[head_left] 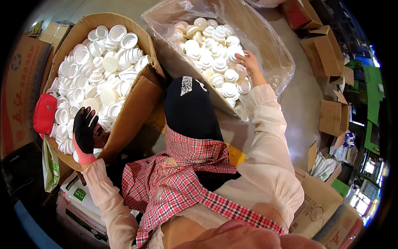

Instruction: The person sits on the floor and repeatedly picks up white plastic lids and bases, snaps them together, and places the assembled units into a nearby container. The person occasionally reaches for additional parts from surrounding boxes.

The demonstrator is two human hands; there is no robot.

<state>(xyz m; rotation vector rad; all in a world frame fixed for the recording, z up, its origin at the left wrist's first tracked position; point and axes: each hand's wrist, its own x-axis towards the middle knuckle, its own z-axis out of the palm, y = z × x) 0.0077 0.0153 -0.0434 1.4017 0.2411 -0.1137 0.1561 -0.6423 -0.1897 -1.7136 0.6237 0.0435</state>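
Observation:
My left hand (86,132), in a black and pink glove, stands at the near edge of the left cardboard box (137,112). Its fingers are stretched up and apart, close to the white round plastic lids (110,62) heaped inside. My bare right hand (250,63) reaches over the right box, lined with a clear plastic bag (275,56). The fingers are spread and their tips touch or hover just above the cream-white stepped plastic lids (219,64) there. No lid shows lifted in either hand.
A red pouch (44,114) hangs at the left box's outer side. Printed cartons (25,89) stand at far left, and a white package (78,199) lies near my left forearm. Several open cardboard boxes (321,52) line the right side. My lap, under a checked apron (182,162), lies between both boxes.

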